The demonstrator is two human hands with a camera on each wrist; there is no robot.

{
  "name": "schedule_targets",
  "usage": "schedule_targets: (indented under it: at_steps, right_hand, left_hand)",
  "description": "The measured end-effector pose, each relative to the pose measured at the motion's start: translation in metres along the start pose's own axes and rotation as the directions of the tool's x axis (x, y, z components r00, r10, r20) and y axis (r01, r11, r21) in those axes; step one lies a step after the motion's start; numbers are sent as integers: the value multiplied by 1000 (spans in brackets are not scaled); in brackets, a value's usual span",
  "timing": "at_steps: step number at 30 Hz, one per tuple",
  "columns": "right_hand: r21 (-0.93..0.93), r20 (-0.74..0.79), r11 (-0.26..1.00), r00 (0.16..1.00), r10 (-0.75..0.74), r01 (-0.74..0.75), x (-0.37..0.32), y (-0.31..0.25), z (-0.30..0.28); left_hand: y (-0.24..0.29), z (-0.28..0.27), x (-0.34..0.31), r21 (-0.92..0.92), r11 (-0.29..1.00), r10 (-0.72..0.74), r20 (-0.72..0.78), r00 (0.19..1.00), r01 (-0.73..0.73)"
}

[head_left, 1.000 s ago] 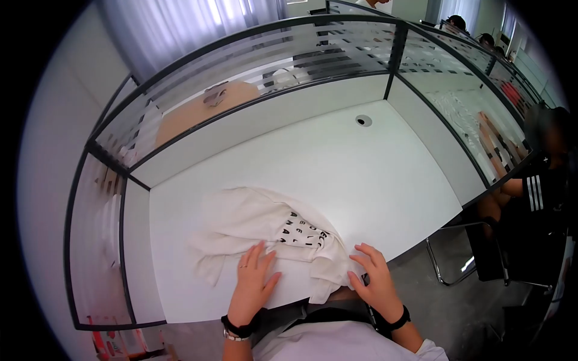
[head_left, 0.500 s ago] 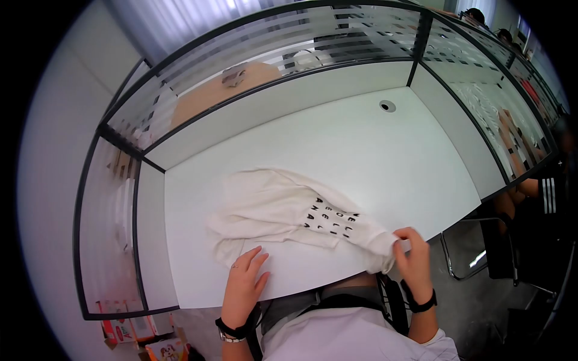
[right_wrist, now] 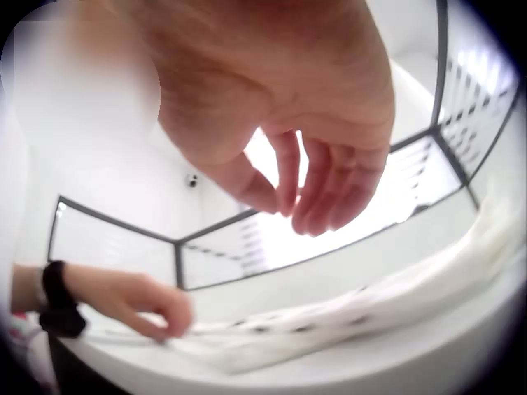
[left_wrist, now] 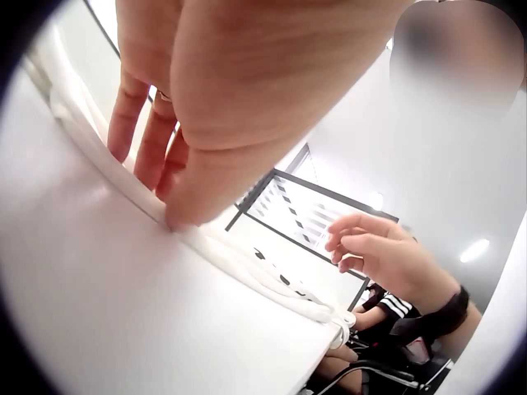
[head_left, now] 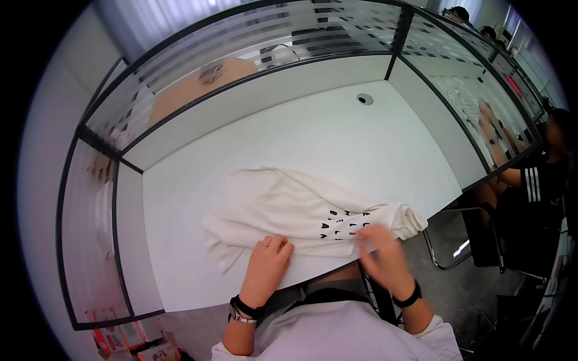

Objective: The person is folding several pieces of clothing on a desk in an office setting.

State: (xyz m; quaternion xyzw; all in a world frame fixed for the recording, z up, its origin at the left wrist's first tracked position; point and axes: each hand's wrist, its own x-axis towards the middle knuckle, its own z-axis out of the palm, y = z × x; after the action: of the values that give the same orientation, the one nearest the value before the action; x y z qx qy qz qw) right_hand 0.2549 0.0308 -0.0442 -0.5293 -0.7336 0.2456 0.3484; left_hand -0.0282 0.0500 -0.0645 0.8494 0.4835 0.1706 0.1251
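Observation:
A cream-white garment (head_left: 289,204) with black letters lies loosely bunched across the near part of the desk, its right end bunched at the desk's right edge. My left hand (head_left: 269,268) is at the garment's near edge; in the left wrist view its thumb and fingers (left_wrist: 152,156) pinch the cloth (left_wrist: 90,144). My right hand (head_left: 385,260), blurred, hovers by the lettered part. In the right wrist view its loosely bent fingers (right_wrist: 329,189) hold nothing, above the cloth (right_wrist: 362,317).
Low partitions with a dark frame (head_left: 241,69) surround the white desk (head_left: 271,132), which has a round cable hole (head_left: 365,99). A seated person (head_left: 530,180) and a chair (head_left: 475,237) are at the right. Boxes (head_left: 120,337) stand below at the left.
The garment's right end has been drawn rightward and spread toward the desk edge. My right hand gripped that end half a second ago and has let go, moving left; my left hand has come onto the cloth.

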Motion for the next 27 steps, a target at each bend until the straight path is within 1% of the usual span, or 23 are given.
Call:
schedule_targets:
  at_steps: [1, 2, 4, 5, 6, 8, 10, 12, 13, 14, 16, 17, 18, 20, 21, 22, 24, 25, 26, 27]
  right_hand:
    - [4, 83, 993, 990, -116, 116, -4, -11, 17]
    - [18, 164, 973, 959, -230, 230, -8, -20, 34]
    - [-44, 209, 967, 949, -238, 252, -16, -23, 59]
    - [-143, 200, 955, 952, -230, 261, -21, -18, 70]
    - [-147, 198, 955, 953, -227, 258, -25, -13, 75]
    - [-191, 164, 937, 950, -265, 294, -29, -4, 80]
    - [-190, 124, 933, 951, -285, 305, -32, 0, 81]
    - [-173, 137, 938, 951, -278, 300, -35, 6, 77]
    - [-166, 134, 930, 942, -309, 329, -33, 7, 74]
    - [-168, 133, 928, 940, -314, 333, -33, 7, 70]
    - [-12, 141, 940, 931, -335, 340, -29, 4, 60]
    - [43, 72, 945, 942, -326, 324, -27, -1, 55]
    - [38, 72, 944, 941, -330, 328, -27, -4, 53]
    - [143, -13, 961, 972, -235, 235, -30, -10, 51]
    - [167, -10, 959, 973, -229, 227, -30, -16, 46]
    - [164, -11, 960, 973, -230, 229, -32, -20, 43]
    - [220, 20, 963, 986, -165, 156, -36, -27, 38]
    - [238, 92, 967, 988, -120, 95, -39, -28, 33]
    - [243, 113, 966, 987, -113, 83, -39, -29, 26]
    - [259, 187, 965, 978, -87, 36, -41, -28, 20]
  left_hand:
    - [4, 2, -4, 34, 999, 21, -14, 1000, -20]
    - [10, 0, -5, 34, 999, 26, -15, 1000, -26]
    - [23, -11, -11, -108, 993, 35, -85, 996, -44]
    - [25, -13, -15, -138, 990, 6, -86, 996, -18]
    - [25, -11, -18, -141, 990, 10, -87, 996, -22]
    - [24, -7, -26, -115, 989, -92, 36, 995, 96]
    - [22, -3, -32, -102, 993, -58, 26, 998, 61]
    - [26, -5, -35, -67, 998, 9, 104, 995, -2]
    - [27, -6, -37, -86, 996, -12, 200, 980, 30]
    - [29, -7, -36, -84, 996, -12, 195, 981, 29]
    - [36, -6, -31, -86, 992, 94, -20, 995, -95]
    - [42, -11, -30, -113, 987, 115, -7, 993, -115]
    - [44, -8, -30, -113, 987, 117, -13, 993, -118]
    - [51, 3, -32, -174, 968, 176, -32, 984, -179]
    - [54, 7, -31, -164, 965, 193, -90, 977, -206]
    - [55, 7, -31, -164, 964, 196, -92, 976, -209]
    - [55, 1, -31, -110, 981, 146, -134, 980, -161]
    - [59, -6, -30, -91, 990, 85, -213, 973, -106]
    - [56, -5, -32, -91, 990, 87, -213, 973, -109]
    - [48, -5, -36, -42, 998, 39, -275, 961, -52]
